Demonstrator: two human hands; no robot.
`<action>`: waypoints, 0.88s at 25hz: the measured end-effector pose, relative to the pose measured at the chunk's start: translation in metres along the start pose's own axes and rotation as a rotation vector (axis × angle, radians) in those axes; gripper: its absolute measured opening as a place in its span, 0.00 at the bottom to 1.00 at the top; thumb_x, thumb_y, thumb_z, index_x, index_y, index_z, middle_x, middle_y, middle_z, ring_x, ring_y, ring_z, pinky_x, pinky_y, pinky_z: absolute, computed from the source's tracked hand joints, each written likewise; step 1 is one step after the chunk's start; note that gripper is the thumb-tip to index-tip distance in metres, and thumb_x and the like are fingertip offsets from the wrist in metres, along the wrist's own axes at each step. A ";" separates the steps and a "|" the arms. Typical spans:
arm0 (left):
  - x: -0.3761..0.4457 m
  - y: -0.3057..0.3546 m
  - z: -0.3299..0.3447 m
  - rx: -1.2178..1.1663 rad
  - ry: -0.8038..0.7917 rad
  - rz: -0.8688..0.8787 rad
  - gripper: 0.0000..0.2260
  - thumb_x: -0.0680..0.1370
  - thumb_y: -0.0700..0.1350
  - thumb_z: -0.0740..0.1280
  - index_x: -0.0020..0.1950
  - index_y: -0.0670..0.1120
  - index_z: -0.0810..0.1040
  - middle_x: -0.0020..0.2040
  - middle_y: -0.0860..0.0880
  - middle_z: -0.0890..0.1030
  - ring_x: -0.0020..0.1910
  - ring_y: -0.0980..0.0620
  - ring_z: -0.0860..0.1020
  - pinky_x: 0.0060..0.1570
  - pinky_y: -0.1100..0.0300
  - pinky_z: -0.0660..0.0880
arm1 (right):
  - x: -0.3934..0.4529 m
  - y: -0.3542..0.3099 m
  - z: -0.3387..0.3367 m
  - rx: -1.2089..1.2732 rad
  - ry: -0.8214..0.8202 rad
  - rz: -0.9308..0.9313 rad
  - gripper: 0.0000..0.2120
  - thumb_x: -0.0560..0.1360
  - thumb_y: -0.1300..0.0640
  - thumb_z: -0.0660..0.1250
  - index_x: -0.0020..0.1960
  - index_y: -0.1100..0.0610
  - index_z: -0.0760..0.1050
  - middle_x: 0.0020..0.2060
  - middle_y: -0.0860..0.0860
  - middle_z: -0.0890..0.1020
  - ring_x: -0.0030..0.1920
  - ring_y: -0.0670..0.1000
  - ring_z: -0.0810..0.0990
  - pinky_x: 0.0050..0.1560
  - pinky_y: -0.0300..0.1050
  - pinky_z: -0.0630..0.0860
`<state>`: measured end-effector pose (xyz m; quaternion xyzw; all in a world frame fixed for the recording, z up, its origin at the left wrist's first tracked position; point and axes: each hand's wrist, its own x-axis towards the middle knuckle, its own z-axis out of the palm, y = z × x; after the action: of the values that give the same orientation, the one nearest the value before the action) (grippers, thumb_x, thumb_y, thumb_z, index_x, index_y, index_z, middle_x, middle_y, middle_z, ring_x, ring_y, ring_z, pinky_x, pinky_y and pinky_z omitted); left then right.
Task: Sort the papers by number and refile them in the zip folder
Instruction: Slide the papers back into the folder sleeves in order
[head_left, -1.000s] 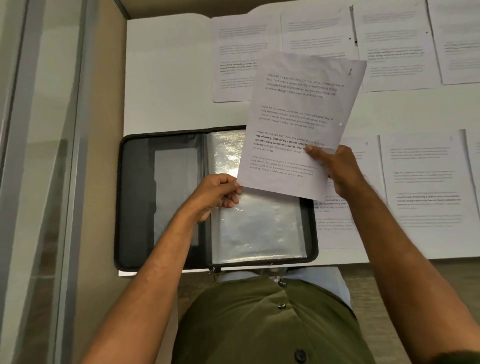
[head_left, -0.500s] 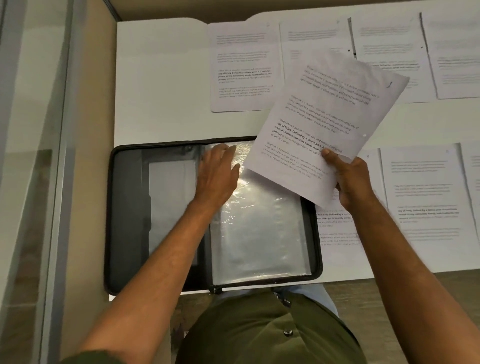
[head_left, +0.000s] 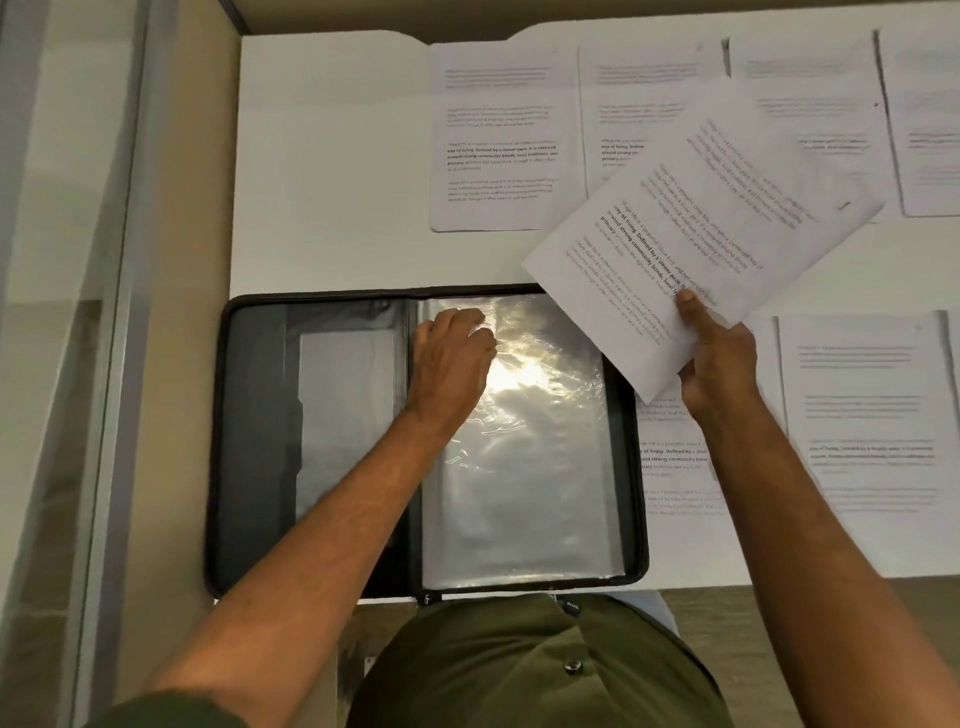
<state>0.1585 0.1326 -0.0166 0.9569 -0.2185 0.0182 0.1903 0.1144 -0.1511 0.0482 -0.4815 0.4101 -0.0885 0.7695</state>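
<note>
Bare tabletop (head_left: 332, 171) lies open to the left of the far row of papers (head_left: 498, 135), beyond the open zip folder (head_left: 260, 441). My left grip (head_left: 454, 358) covers the clear sleeve's (head_left: 524, 493) top. More papers (head_left: 862, 415) crowd the right.

The zip folder (head_left: 431, 441) lies open on the table (head_left: 332, 171) at its near edge, left of centre. Clear sleeves (head_left: 519, 467) fill its right half. Loose papers (head_left: 498, 135) lie in a row behind it, and more lie to its right. One sheet (head_left: 701, 239) is tilted above the folder's far right corner.
</note>
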 end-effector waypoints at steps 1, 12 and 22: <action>0.001 -0.001 -0.001 -0.008 -0.007 0.013 0.02 0.77 0.41 0.71 0.45 0.48 0.82 0.59 0.50 0.81 0.59 0.45 0.78 0.56 0.48 0.69 | 0.002 -0.001 0.002 0.001 0.005 0.001 0.16 0.77 0.61 0.75 0.64 0.55 0.80 0.56 0.49 0.88 0.59 0.52 0.86 0.56 0.49 0.84; 0.034 -0.003 -0.027 -0.224 -0.292 0.089 0.09 0.70 0.45 0.65 0.48 0.52 0.70 0.54 0.55 0.78 0.58 0.52 0.74 0.62 0.54 0.59 | 0.023 -0.007 0.032 0.045 0.037 0.051 0.22 0.77 0.58 0.76 0.70 0.58 0.78 0.57 0.51 0.87 0.56 0.51 0.87 0.51 0.47 0.84; 0.072 0.020 -0.022 -0.160 -0.338 0.033 0.02 0.79 0.45 0.67 0.50 0.49 0.80 0.49 0.51 0.77 0.51 0.49 0.73 0.55 0.52 0.69 | 0.046 -0.015 0.074 0.046 -0.071 0.004 0.15 0.78 0.63 0.74 0.64 0.55 0.79 0.57 0.52 0.87 0.57 0.53 0.86 0.57 0.55 0.84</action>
<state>0.2160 0.0944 0.0193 0.9245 -0.2637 -0.1571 0.2259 0.2006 -0.1339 0.0499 -0.4657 0.3814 -0.0794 0.7946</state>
